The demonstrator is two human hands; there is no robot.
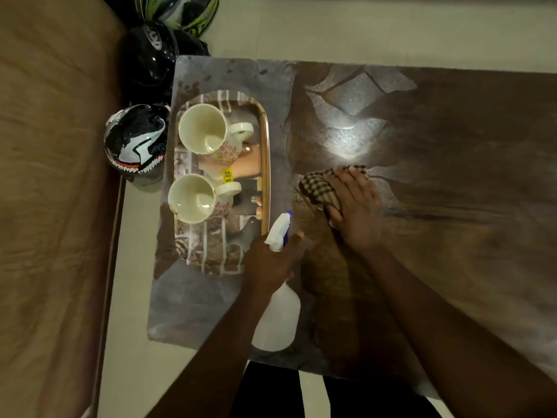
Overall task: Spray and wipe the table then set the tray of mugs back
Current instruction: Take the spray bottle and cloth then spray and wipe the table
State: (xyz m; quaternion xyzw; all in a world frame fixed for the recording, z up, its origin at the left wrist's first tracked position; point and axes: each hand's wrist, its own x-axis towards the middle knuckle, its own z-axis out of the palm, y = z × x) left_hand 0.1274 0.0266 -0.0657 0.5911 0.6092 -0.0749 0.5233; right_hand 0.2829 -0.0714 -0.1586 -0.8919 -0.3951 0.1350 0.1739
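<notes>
My right hand [354, 206] presses a brown checked cloth [321, 185] flat on the dark patterned table [437, 146], near its middle. My left hand [269, 260] grips the neck of a white spray bottle [278, 315], whose white and blue nozzle [280, 229] points away from me. A picture-printed tray [265, 164] lies on the left part of the table. Two cream mugs stand in it, one farther [203, 129] and one nearer [191, 199], handles to the right. A bright light patch glints on the tabletop beyond the cloth.
Three helmets sit on the floor off the table's far left corner: a black-and-white one [135, 143], a black one [150, 55] and a green-patterned one [180, 10]. A brown bed or sofa surface [51, 191] fills the left side. Pale floor tiles surround the table.
</notes>
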